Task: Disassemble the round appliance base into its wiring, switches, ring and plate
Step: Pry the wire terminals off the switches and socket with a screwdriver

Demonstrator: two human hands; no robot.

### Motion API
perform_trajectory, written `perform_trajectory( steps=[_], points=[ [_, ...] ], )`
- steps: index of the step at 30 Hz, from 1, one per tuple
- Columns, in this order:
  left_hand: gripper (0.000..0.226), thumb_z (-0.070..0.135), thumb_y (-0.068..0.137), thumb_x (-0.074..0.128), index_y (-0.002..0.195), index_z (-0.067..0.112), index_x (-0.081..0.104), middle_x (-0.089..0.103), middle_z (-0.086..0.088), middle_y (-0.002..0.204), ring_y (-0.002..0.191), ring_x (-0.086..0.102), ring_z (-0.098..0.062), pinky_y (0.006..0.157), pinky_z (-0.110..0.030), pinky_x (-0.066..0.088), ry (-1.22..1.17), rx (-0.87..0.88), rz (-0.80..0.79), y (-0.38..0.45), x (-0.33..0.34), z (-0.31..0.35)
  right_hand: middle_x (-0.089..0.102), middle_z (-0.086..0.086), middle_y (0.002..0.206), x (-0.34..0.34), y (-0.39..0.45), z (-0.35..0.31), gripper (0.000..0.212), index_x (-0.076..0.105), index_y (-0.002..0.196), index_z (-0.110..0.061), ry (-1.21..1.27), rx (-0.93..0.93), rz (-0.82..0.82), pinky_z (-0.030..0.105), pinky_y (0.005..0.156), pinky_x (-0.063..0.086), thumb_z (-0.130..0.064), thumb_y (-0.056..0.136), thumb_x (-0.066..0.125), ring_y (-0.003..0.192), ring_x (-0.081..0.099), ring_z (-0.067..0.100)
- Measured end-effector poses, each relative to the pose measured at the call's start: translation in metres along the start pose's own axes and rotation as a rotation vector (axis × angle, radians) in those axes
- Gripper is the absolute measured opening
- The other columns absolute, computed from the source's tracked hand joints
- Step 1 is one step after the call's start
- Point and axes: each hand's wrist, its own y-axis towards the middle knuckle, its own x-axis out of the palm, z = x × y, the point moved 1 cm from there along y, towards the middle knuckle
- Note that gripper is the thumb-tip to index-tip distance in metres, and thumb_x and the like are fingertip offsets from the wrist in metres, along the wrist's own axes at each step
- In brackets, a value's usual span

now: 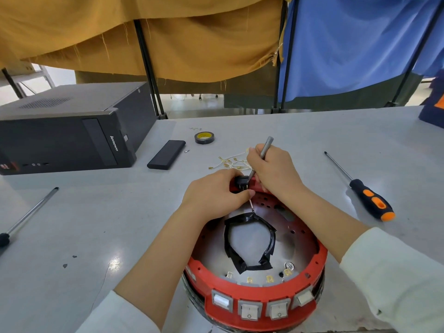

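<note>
— Red plastic ring (254,298), round, on the worktop (96,224) before you — your left hand (213,193) pinches a black switch (241,182) at its far rim.
— Right hand (271,169)?
— Gripping a slim steel tool (264,150); its tip is hidden.

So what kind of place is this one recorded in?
Probably a workshop or teardown bench: a grey worktable with a screwdriver, a desktop computer case, and cloth partitions hung on poles behind.
</note>
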Motion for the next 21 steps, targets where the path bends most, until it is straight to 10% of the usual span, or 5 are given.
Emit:
perform_trajectory(
  steps=[21],
  points=[
    [0.043, 0.065, 0.077, 0.05, 0.115, 0.044, 0.051, 0.058, 0.019, 0.108, 0.102, 0.057, -0.011, 0.074, -0.028, 0.037, -0.007, 0.018, -0.001, 0.0003, -0.0003, 0.0003, 0.028, -0.007, 0.047, 0.0026, -0.0048, -0.0066, 0.044, 0.028, 0.055, -0.022, -0.196, -0.198, 0.007, 0.019, 0.046, 0.028, -0.022, 0.094, 0.049, 0.046, 0.036, 0.007]
  ],
)
